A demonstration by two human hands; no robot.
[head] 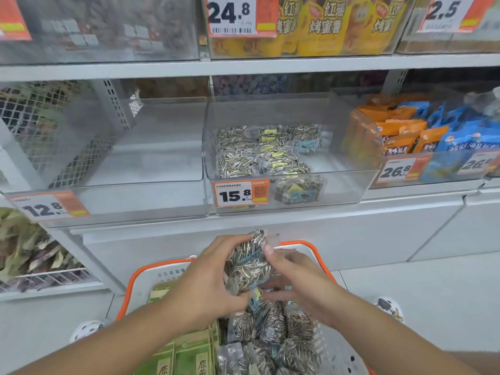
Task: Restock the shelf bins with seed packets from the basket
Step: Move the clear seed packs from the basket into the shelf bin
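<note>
A white basket with an orange rim [315, 247] stands on the floor in front of me. It holds several clear packets of striped sunflower seeds [273, 331] and green packets [189, 355]. My left hand [205, 277] and my right hand [295, 282] together grip a stack of seed packets [250, 262] just above the basket. Straight ahead, a clear shelf bin [351, 147] with a 15.8 price tag [240, 194] holds several of the same seed packets [259, 152] on its left side. The clear bin to its left [151, 196], tagged 12.8, shows nothing inside.
To the right, a bin holds orange and blue snack packets [422, 131]. The upper shelf carries yellow bags [319, 23] behind a 24.8 tag. A wire-mesh rack [54, 125] stands at the left with greenish packets [24, 255] below. White shoes [388, 307] flank the basket.
</note>
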